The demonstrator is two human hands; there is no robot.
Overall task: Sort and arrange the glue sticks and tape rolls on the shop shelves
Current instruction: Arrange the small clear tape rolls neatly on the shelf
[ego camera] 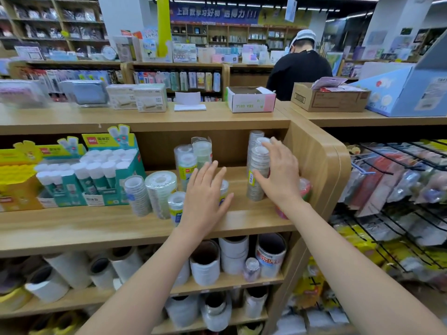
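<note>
Tape rolls (pixel 160 189) in clear sleeves stand on the middle shelf (pixel 72 228) of a wooden unit, bunched from its centre toward its right end. Three sleeves lean near the front edge, and two taller sleeves (pixel 191 158) stand upright behind them toward the back. The left hand (pixel 204 201) hovers palm down at the front edge, fingers straight and spread, holding nothing. It covers most of a short sleeve (pixel 224 191), and whether it touches that one cannot be told. The right hand (pixel 280 175) grips a tall stack (pixel 257 184) of rolls near the right end, thumb across its front, fingers reaching up its side to the top. A second stack (pixel 255 136) stands directly behind it. A red and green roll (pixel 306 188) lies against the end wall, half hidden by the right wrist.

Glue sticks (pixel 96 170) with white caps fill a teal display box (pixel 125 187) on the shelf's left half, upright in rows. A yellow box (pixel 17 187) sits at the far left edge. On the shelf below, wide white rolls (pixel 233 252) are packed together. On top of the unit sit a white and pink carton (pixel 250 99) and a cardboard box (pixel 329 99). A wire rack (pixel 399 165) of packets hangs past the right end, and a person in black (pixel 300 71) stands beyond
</note>
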